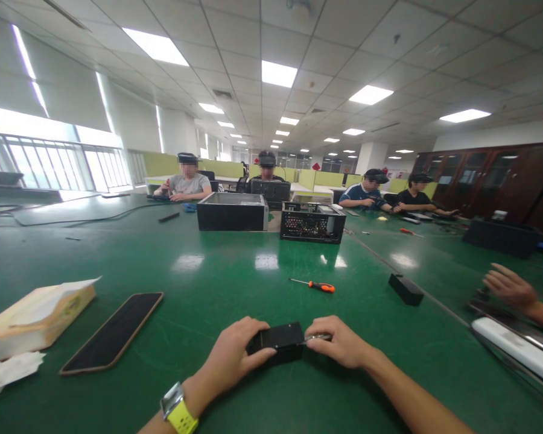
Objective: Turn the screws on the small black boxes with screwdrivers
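Observation:
A small black rectangular box (286,337) lies near the front of the green table. My left hand (235,352), with a watch on its wrist, grips the left end of the box between thumb and fingers. Closed around a thin metallic tool (319,337), my right hand (339,342) is at the box's right end. The tool's tip meets or nearly meets that end; the exact contact is too small to tell. Beyond the box lies a screwdriver (321,287) with an orange and black handle.
A phone (113,331) and a tissue pack (40,316) lie at left. A black block (406,289) is at right, near another person's hand (510,286) and a white device (518,346). Two metal cases (233,216) (312,224) stand farther back, before several seated people.

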`<action>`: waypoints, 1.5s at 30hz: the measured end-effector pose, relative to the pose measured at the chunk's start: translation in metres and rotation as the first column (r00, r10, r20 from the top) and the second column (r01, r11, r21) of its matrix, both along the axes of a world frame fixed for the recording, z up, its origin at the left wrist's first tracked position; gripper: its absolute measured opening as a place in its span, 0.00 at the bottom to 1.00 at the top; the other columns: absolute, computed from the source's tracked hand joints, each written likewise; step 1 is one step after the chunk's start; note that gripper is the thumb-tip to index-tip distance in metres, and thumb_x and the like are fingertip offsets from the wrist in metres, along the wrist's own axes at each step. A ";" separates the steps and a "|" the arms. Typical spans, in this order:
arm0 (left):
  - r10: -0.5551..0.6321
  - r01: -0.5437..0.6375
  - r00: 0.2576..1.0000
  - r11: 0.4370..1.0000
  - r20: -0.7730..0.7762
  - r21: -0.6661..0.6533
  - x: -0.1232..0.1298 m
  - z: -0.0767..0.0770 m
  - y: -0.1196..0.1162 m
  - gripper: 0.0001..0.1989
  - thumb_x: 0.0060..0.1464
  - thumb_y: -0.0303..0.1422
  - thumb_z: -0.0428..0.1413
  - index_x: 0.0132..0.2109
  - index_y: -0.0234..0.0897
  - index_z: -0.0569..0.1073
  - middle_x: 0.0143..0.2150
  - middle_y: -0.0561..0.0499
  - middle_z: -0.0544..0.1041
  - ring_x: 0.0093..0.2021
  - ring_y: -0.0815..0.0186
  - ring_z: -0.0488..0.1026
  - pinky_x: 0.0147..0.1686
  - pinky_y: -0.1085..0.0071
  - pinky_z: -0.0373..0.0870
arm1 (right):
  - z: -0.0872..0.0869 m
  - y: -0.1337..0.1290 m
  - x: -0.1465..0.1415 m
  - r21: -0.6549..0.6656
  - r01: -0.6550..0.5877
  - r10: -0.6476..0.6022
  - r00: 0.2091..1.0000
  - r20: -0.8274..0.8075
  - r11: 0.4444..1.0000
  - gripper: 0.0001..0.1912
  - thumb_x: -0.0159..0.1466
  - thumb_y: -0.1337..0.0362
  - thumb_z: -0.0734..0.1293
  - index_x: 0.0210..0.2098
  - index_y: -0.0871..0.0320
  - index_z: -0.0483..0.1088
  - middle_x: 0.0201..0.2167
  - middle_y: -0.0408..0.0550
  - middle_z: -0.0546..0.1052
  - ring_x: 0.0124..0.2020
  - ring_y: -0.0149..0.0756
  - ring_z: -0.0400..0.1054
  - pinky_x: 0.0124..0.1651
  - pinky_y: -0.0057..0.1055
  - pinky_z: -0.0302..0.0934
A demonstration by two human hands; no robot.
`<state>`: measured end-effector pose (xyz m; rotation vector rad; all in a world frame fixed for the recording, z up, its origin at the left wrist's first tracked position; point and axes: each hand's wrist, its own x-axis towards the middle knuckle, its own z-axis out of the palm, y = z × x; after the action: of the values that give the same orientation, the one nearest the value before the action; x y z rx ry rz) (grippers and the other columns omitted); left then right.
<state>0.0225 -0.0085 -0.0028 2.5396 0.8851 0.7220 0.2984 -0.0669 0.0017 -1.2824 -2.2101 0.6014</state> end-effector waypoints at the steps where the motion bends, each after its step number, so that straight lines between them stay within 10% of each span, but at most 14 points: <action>1: 0.000 0.000 1.000 1.000 0.008 -0.002 0.000 -0.001 0.000 0.14 0.57 0.41 0.60 0.47 0.39 0.75 0.41 0.47 0.78 0.41 0.57 0.74 0.42 0.65 0.70 | 0.002 0.000 0.001 0.001 0.004 -0.004 1.000 0.014 1.000 0.19 0.68 0.53 0.61 0.36 0.59 0.78 0.29 0.44 0.74 0.30 0.32 0.66 0.36 0.27 0.58; 10: 0.009 -0.009 1.000 1.000 -0.003 -0.030 0.001 0.001 -0.001 0.14 0.56 0.40 0.60 0.47 0.38 0.75 0.41 0.47 0.78 0.40 0.57 0.75 0.42 0.65 0.70 | 0.015 -0.005 0.033 -0.002 0.067 -0.066 0.992 0.104 0.998 0.13 0.68 0.58 0.63 0.42 0.55 0.78 0.33 0.45 0.76 0.34 0.34 0.68 0.38 0.28 0.58; 45: 0.011 -0.010 0.999 0.999 0.032 -0.032 0.001 -0.004 0.001 0.15 0.54 0.37 0.61 0.47 0.37 0.75 0.42 0.46 0.78 0.41 0.56 0.75 0.43 0.63 0.71 | 0.004 -0.008 0.000 0.141 0.099 -0.117 0.985 0.126 0.985 0.12 0.69 0.58 0.62 0.39 0.56 0.74 0.32 0.44 0.73 0.35 0.34 0.67 0.39 0.29 0.57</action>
<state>0.0233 -0.0080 -0.0064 2.4902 0.8931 0.7431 0.2980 -0.0746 0.0060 -1.3975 -2.2287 0.3273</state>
